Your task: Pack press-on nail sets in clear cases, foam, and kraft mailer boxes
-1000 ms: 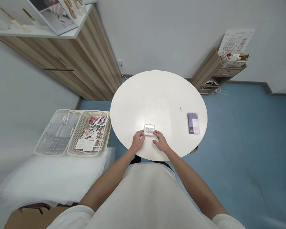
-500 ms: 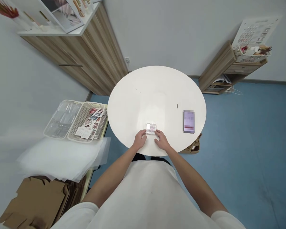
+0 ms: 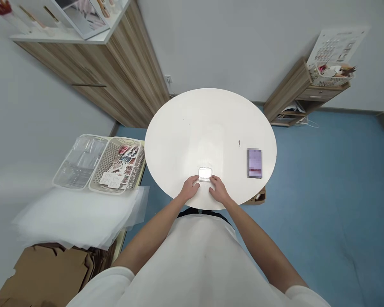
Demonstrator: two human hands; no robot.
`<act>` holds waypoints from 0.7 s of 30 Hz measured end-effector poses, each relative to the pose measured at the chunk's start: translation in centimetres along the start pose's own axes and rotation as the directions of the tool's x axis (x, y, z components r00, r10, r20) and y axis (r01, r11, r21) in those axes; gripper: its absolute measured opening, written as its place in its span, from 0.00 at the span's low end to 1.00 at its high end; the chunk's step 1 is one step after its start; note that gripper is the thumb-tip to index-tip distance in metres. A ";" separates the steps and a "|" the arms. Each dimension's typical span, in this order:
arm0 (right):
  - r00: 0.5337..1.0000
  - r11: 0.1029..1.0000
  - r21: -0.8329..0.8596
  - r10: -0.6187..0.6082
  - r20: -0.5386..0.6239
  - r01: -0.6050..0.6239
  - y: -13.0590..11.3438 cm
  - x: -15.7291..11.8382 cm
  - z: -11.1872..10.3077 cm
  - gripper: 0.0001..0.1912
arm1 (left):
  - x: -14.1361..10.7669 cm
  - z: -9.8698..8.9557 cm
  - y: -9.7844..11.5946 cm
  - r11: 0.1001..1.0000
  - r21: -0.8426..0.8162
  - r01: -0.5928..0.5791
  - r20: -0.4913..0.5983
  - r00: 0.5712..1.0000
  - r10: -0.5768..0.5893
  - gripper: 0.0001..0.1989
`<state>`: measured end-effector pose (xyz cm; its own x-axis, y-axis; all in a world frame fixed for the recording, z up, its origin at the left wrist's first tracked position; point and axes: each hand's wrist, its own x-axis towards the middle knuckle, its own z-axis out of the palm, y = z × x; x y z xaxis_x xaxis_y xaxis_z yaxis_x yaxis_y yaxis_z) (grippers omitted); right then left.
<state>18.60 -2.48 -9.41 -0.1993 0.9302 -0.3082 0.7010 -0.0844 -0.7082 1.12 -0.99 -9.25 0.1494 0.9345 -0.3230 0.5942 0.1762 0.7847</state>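
Observation:
A small clear plastic case [image 3: 205, 174] is near the front edge of the white round table. Bright glare covers most of its top, so its contents hardly show. At the case's left edge, my left hand [image 3: 190, 189] holds it with the fingertips. My right hand [image 3: 219, 189] grips the opposite edge, thumb bent in toward the near side. Whether the case rests flat or is slightly raised, I cannot tell.
On the table [image 3: 169, 128], a purple pixelated rectangular item [image 3: 254, 163] lies to the right. To the left stand a basket of printed cards [image 3: 117, 166], a basket of clear plastic cases [image 3: 83, 162], translucent sheets [image 3: 80, 215] and flattened cardboard boxes [image 3: 41, 273].
Glare now hides the pinkish contents that showed in the case earlier. Both hands keep their places at its sides. The whole view has shifted slightly.

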 end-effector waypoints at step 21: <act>0.996 0.814 -0.578 -0.086 -0.022 0.058 -2.8 -1.5 2.5 0.10 | -3.3 -4.3 -2.4 0.716 0.529 -0.456 0.277 0.890 0.362 0.24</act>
<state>15.21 -4.54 -8.57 -0.2438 0.9417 -0.2319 0.9548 0.1912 -0.2276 -4.22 -3.21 -7.78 0.5672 0.8098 -0.1501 0.7752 -0.4634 0.4293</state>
